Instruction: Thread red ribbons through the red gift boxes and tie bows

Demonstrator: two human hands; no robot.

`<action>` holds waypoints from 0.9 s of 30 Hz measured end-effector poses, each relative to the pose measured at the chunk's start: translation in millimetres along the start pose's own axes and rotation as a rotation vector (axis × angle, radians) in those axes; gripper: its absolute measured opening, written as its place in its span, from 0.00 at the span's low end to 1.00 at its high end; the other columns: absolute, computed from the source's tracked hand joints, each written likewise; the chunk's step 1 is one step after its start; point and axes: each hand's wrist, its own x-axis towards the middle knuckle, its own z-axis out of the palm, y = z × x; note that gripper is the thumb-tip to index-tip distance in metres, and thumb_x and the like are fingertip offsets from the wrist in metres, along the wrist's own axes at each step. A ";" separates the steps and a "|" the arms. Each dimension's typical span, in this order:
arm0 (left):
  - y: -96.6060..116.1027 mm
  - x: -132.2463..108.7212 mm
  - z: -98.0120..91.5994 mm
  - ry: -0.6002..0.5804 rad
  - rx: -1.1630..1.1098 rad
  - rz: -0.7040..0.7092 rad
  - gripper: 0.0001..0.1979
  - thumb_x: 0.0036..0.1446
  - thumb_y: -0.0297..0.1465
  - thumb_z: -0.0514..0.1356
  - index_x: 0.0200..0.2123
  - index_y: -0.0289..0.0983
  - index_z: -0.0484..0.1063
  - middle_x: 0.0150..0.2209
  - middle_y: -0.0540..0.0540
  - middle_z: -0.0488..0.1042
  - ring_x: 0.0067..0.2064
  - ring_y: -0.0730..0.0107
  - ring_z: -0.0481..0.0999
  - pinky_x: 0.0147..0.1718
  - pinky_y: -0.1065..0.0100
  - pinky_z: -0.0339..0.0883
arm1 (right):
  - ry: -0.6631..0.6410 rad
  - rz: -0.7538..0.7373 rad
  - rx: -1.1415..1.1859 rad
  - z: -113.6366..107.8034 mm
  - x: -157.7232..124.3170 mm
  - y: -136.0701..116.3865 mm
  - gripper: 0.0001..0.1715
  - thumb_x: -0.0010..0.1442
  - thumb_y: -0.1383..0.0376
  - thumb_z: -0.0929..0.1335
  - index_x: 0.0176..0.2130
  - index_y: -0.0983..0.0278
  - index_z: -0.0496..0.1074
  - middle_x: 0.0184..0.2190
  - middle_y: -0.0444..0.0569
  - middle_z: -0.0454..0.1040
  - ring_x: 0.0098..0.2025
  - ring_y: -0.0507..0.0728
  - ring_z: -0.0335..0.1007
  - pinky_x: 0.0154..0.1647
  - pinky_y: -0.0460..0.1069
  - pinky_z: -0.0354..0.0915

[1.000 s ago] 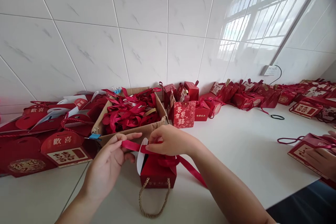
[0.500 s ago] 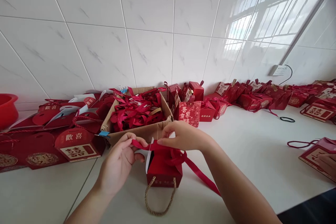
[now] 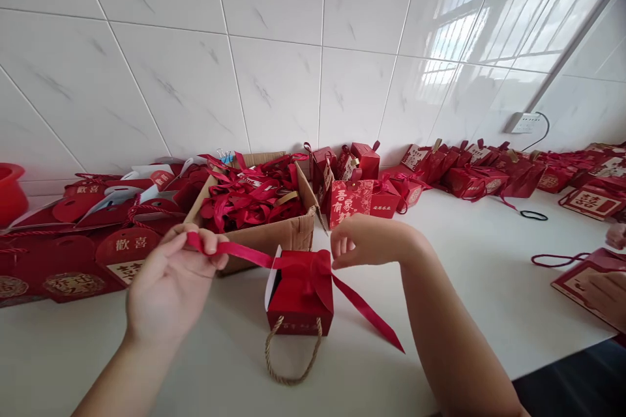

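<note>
OK, small red box (image 3: 299,296) sits on the worktop (image 3: 372,378) between the two hands, just in front of the cardboard carton (image 3: 274,241). Left hand (image 3: 169,290) has one end of the red ribbon (image 3: 247,253) pinched between thumb and fingers, off to the box's left; that length runs fairly straight from the fingers to the box top. Right hand (image 3: 374,241) is at the box's right edge, fingers bent, tips right by the ribbon loop (image 3: 321,264). Can't make out whether they grip it. The other ribbon tail slants down and right onto the worktop. Rope handle (image 3: 292,381) lies in a U on the near side. White flap edge (image 3: 270,280) shows on the box's left.

Carton holds a heap of loose ribbons (image 3: 249,189). More red boxes (image 3: 73,273) are packed to its left. Far right: a co-worker's hand (image 3: 606,296) on a patterned box (image 3: 570,277).
</note>
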 end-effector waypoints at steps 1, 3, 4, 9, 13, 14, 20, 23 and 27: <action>3.8 1.5 -1.3 0.016 -0.003 0.071 0.06 0.53 0.25 0.52 0.27 0.37 0.68 0.21 0.50 0.66 0.31 0.69 0.69 0.27 0.72 0.67 | -0.061 0.006 -0.008 -0.6 0.3 1.2 0.09 0.52 0.61 0.70 0.32 0.64 0.76 0.33 0.48 0.78 0.32 0.55 0.70 0.29 0.47 0.61; 10.7 3.3 -4.6 0.042 0.000 0.199 0.07 0.53 0.24 0.52 0.25 0.36 0.67 0.18 0.52 0.63 0.28 0.72 0.67 0.31 0.71 0.66 | -0.136 0.033 -0.015 -0.9 1.9 2.2 0.14 0.49 0.56 0.72 0.32 0.64 0.77 0.31 0.48 0.78 0.31 0.55 0.70 0.27 0.47 0.60; 13.5 3.3 -6.3 0.044 0.011 0.229 0.06 0.52 0.24 0.53 0.24 0.36 0.66 0.17 0.52 0.62 0.26 0.73 0.66 0.31 0.70 0.66 | -0.158 0.046 -0.017 -0.6 3.1 2.4 0.18 0.48 0.53 0.72 0.31 0.64 0.78 0.30 0.48 0.78 0.30 0.55 0.69 0.26 0.47 0.59; 17.6 -4.3 -9.3 -0.145 0.162 0.181 0.07 0.49 0.28 0.56 0.20 0.36 0.63 0.15 0.54 0.52 0.16 0.78 0.54 0.18 0.72 0.49 | -0.200 -0.019 0.016 1.9 9.7 6.0 0.20 0.47 0.50 0.72 0.30 0.64 0.78 0.30 0.47 0.77 0.31 0.54 0.69 0.27 0.47 0.58; 3.4 -10.0 -6.8 -0.220 0.718 0.058 0.06 0.52 0.33 0.61 0.27 0.38 0.68 0.17 0.55 0.58 0.19 0.77 0.52 0.19 0.73 0.45 | -0.187 -0.043 0.034 2.9 10.8 12.1 0.11 0.49 0.57 0.70 0.28 0.63 0.74 0.32 0.45 0.76 0.31 0.52 0.68 0.27 0.46 0.58; -1.6 -10.4 -6.3 -0.256 0.859 -0.005 0.07 0.52 0.36 0.62 0.30 0.39 0.69 0.19 0.54 0.62 0.20 0.76 0.55 0.20 0.73 0.46 | -0.183 -0.031 0.036 3.0 10.2 13.3 0.10 0.49 0.59 0.69 0.28 0.63 0.74 0.31 0.44 0.76 0.30 0.52 0.68 0.27 0.46 0.58; -24.2 -7.4 -8.8 -0.465 1.126 -0.167 0.21 0.57 0.46 0.55 0.21 0.37 0.65 0.21 0.51 0.61 0.25 0.70 0.57 0.23 0.71 0.47 | -0.150 -0.042 0.027 2.9 4.7 15.7 0.05 0.45 0.64 0.68 0.24 0.63 0.66 0.25 0.42 0.69 0.28 0.51 0.63 0.26 0.46 0.55; -27.4 -5.9 -11.2 -0.457 1.240 -0.145 0.23 0.55 0.47 0.55 0.18 0.37 0.57 0.20 0.53 0.52 0.23 0.73 0.51 0.22 0.71 0.43 | -0.169 -0.076 0.039 3.1 3.5 15.3 0.09 0.45 0.65 0.67 0.21 0.63 0.61 0.23 0.40 0.64 0.26 0.49 0.58 0.24 0.45 0.52; -28.7 -5.4 -12.2 -0.464 1.263 -0.097 0.24 0.53 0.47 0.58 0.18 0.37 0.53 0.20 0.54 0.50 0.23 0.74 0.50 0.22 0.71 0.42 | -0.198 -0.104 0.051 2.7 2.9 15.2 0.13 0.43 0.66 0.67 0.21 0.62 0.56 0.21 0.38 0.59 0.23 0.48 0.53 0.21 0.45 0.49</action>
